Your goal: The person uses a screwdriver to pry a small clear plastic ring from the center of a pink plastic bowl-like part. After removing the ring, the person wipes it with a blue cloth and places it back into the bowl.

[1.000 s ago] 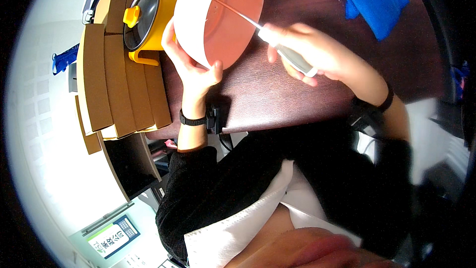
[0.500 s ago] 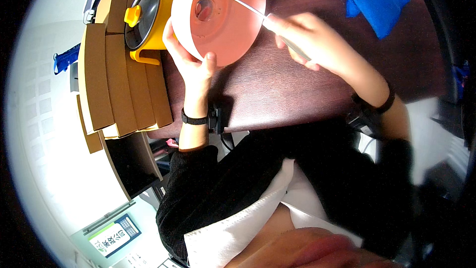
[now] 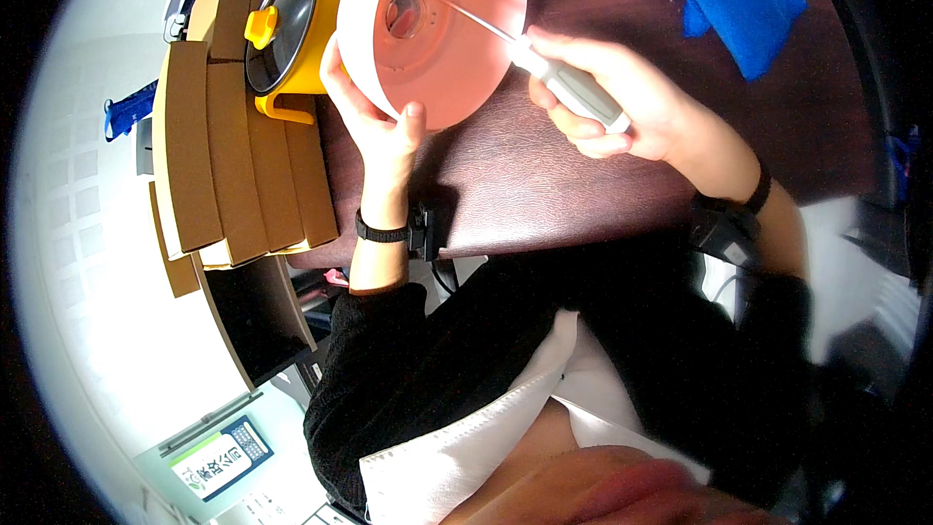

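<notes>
My left hand (image 3: 377, 122) grips a pink bowl-shaped shade (image 3: 457, 58) by its lower left side, thumb at the rim and fingers behind. The shade is tilted so its hollow inside faces me, with a round opening ringed by small holes and slots at its middle. My right hand (image 3: 622, 87) is closed around the grey and white handle of a screwdriver (image 3: 583, 95). Its thin metal shaft points left into the shade and ends close to a small dark spot above the round opening. Whether the tip touches it, I cannot tell.
Left of the shade stands a yellow pot (image 3: 326, 39) with a glass lid and yellow knob, beside stacked brown cardboard boxes (image 3: 238, 156). A blue cloth (image 3: 739, 5) lies at the far right of the dark wood-grain table (image 3: 544, 194).
The screwdriver's handle has turned and its butt end has swung downward, showing more of the handle. Its tip has shifted slightly right and down. The shade has moved only a little.
</notes>
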Tool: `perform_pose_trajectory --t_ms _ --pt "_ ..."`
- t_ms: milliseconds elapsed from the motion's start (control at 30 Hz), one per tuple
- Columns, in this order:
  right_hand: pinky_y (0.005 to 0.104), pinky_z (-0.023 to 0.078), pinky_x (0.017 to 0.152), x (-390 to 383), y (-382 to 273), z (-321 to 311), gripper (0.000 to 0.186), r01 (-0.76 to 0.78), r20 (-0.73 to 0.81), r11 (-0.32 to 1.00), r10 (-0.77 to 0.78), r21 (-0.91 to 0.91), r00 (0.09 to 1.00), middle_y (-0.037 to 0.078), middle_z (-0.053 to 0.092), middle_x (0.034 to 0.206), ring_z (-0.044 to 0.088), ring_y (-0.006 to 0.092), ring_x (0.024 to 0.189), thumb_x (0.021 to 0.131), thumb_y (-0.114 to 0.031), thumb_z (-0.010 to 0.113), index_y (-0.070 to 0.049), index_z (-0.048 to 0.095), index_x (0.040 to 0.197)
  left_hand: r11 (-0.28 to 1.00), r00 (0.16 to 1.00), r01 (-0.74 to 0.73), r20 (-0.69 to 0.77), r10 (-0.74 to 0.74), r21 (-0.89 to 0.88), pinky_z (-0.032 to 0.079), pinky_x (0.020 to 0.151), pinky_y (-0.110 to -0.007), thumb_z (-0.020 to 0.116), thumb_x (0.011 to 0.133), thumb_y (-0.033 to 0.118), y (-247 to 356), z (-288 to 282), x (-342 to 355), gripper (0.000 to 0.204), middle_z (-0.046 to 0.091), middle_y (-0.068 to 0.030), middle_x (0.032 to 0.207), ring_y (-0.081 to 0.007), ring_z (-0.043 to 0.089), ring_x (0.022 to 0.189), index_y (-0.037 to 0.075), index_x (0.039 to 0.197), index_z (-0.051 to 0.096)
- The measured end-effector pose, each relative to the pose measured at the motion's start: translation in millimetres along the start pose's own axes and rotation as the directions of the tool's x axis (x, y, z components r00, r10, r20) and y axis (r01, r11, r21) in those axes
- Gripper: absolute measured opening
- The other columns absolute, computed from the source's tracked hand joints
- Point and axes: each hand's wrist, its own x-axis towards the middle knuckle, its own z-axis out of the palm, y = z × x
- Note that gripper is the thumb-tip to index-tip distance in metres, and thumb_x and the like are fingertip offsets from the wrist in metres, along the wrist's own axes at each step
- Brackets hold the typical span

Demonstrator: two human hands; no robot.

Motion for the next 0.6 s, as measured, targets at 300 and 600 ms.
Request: perform_pose_trajectory --t_ms 300,600 --pt "0.0211 0.023 0.025 1.6 1.8 -2.3 0.042 -0.007 0.013 1.000 0.007 -0.007 1.000 0.003 0.042 0.043 0.030 0.0087 0.028 0.089 -0.045 0.047 -0.007 0.051 0.071 0.999 1.000 0.010 0.014 -0.010 -0.048 0.033 0.100 -0.040 0.074 0.065 0.042 5.1 4.2 0.5 0.097 0.033 -0.0150 0.128 -0.0246 0.037 0.120 0.003 0.134 0.018" --pt "0.0386 0.046 0.045 -4.5 -1.0 -7.5 0.037 -0.136 0.106 -0.226 -0.805 -0.965 0.583 0.015 0.055 0.051 0.056 0.0292 0.044 0.081 -0.041 0.060 -0.005 0.063 0.071 0.980 0.990 -0.121 0.094 0.107 0.158 0.033 0.099 -0.041 0.072 0.062 0.041 6.8 1.9 3.8 0.097 0.033 -0.0165 0.127 -0.0267 0.038 0.120 0.001 0.133 0.019"
